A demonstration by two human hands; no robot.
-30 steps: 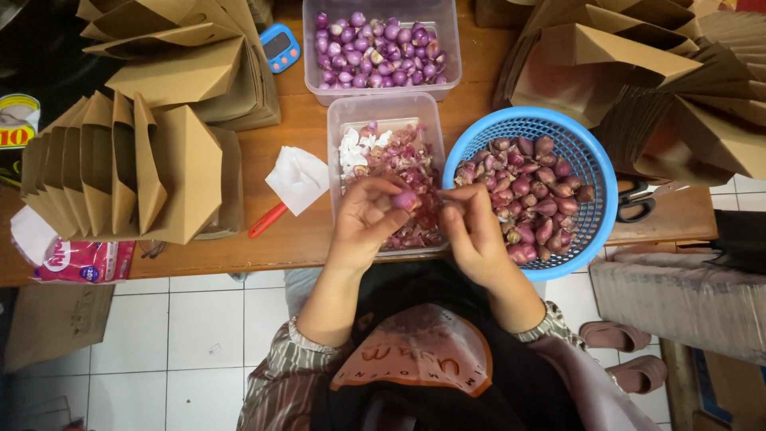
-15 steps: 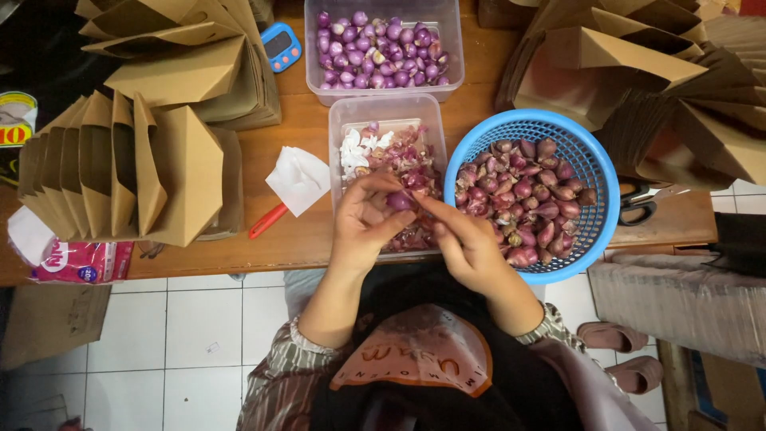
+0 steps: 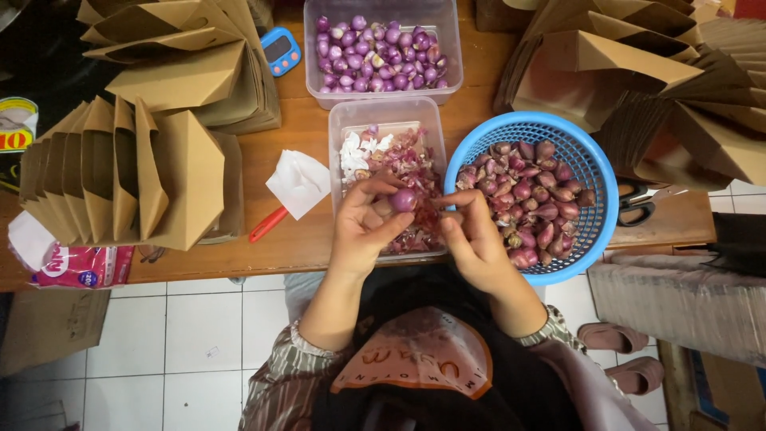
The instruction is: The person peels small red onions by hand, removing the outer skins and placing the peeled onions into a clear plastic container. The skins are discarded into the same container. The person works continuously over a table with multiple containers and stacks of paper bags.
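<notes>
My left hand [image 3: 361,226] holds a peeled purple shallot [image 3: 403,199] between thumb and fingers, over a clear tub of shallot skins [image 3: 349,120]. My right hand [image 3: 477,239] is right beside it, fingertips pinched together a short way from the shallot. Whether they pinch a bit of skin or a small tool is too small to tell. A blue plastic basket [image 3: 590,160] of unpeeled reddish shallots stands to the right of my right hand. A second clear tub [image 3: 455,48] with peeled purple shallots sits further back.
Folded brown paper bags [image 3: 152,175] stand in stacks at the left, and more paper bags [image 3: 662,72] at the right. A white tissue [image 3: 297,182] lies over a red-handled tool [image 3: 267,225]. A blue timer [image 3: 281,49], black scissors [image 3: 634,203] and a pink packet [image 3: 80,267] are also on the wooden table [image 3: 303,136].
My right hand came in from the basket side to meet the shallot in my left hand, then drew slightly apart again. The shallot stays in my left hand over the skins tub.
</notes>
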